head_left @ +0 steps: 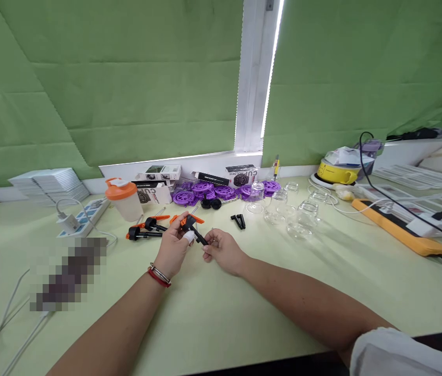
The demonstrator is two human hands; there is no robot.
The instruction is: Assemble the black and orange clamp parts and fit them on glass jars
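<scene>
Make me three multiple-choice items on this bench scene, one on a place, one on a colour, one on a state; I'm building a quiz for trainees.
1. Where do the purple discs lie?
A. by the wall under the window
B. in the person's lap
C. on the orange power strip

2. What colour is the lid of the shaker bottle?
A. blue
B. orange
C. black

3. What is the state of the black and orange part?
A. lying untouched on the table
B. held between both hands
C. inside a glass jar

Answers: 1 A, the discs sit beside the small boxes at the table's far edge. 2 B, the cap is orange. 3 B, the left hand and right hand both grip it above the table.
</scene>
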